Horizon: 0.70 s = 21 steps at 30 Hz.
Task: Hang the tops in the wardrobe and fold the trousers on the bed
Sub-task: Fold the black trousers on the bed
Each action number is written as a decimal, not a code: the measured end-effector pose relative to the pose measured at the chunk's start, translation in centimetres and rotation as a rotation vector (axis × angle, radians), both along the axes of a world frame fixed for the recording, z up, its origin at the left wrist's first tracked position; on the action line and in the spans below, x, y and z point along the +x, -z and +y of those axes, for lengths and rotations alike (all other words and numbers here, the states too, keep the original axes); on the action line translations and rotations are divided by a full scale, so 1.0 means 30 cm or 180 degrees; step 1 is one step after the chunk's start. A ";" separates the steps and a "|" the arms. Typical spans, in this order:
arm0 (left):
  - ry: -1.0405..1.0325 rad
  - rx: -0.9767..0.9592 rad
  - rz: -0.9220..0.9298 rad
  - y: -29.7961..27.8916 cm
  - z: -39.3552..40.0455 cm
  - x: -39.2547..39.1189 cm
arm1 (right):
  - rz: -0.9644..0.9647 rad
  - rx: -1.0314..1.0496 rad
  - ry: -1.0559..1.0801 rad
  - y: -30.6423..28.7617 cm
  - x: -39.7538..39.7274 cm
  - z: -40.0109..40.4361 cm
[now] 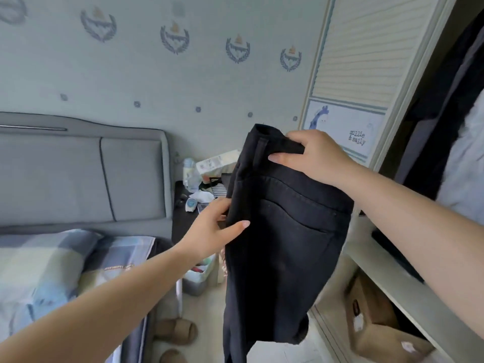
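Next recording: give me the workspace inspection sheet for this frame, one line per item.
Surface: bed at left, checked bedding, grey headboard.
Job's things: black trousers held up in the air, not yet on the bed; wardrobe open at right.
Clutter: nightstand crowded with bottle, box and small items; slippers and a bin on the floor; cardboard box low in the wardrobe.
Hands: left hand pinches the trousers' side edge; right hand grips the waistband.
Cables: nothing seen.
Surroundings: crest-patterned wallpaper.
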<state>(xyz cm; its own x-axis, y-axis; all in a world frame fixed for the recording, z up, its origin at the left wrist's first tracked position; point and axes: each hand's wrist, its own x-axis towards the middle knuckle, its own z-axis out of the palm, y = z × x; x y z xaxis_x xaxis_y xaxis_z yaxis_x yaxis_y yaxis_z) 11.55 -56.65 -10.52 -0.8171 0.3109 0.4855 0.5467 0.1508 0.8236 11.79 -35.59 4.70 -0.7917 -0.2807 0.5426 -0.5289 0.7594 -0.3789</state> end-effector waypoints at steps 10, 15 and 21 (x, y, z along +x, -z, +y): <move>-0.1378 -0.0837 0.0566 0.148 -0.327 0.223 | -0.0161 -0.0166 -0.0935 0.043 -0.065 -0.297; -0.2008 -0.1121 0.0056 0.227 -0.349 0.337 | -0.0189 -0.0330 -0.1396 0.061 -0.058 -0.332; -0.2315 -0.2099 -0.1415 0.389 -0.325 0.575 | -0.0459 -0.0338 -0.1980 0.052 0.011 -0.306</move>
<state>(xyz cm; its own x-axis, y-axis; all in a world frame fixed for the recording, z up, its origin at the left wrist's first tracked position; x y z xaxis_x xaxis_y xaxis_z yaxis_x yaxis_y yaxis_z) 28.80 -66.41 -22.19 -0.9734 -0.2288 0.0140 -0.1813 0.8058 0.5638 12.12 -44.77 3.13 -0.5656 -0.6612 0.4928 -0.7962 0.2821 -0.5353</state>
